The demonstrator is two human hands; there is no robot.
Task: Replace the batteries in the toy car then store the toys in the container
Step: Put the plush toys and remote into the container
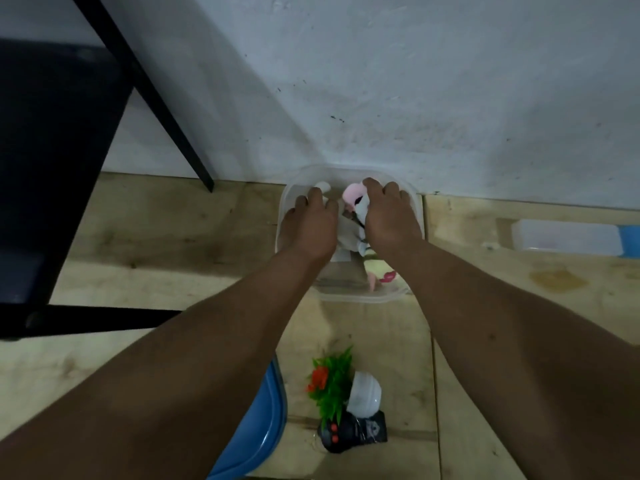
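A clear plastic container stands on the wooden floor against the white wall. Both my hands reach down into it. My left hand rests palm down on a white toy at the container's left side. My right hand is closed over a pink and white soft toy. Another pale toy with pink parts lies at the container's near right. What lies under my palms is hidden. Near me on the floor sits a black remote control with red buttons.
A green plastic plant with an orange flower in a white pot lies beside the remote. A blue lid or tub edge is at the bottom centre. A clear box with a blue lid stands right. A black table frame stands left.
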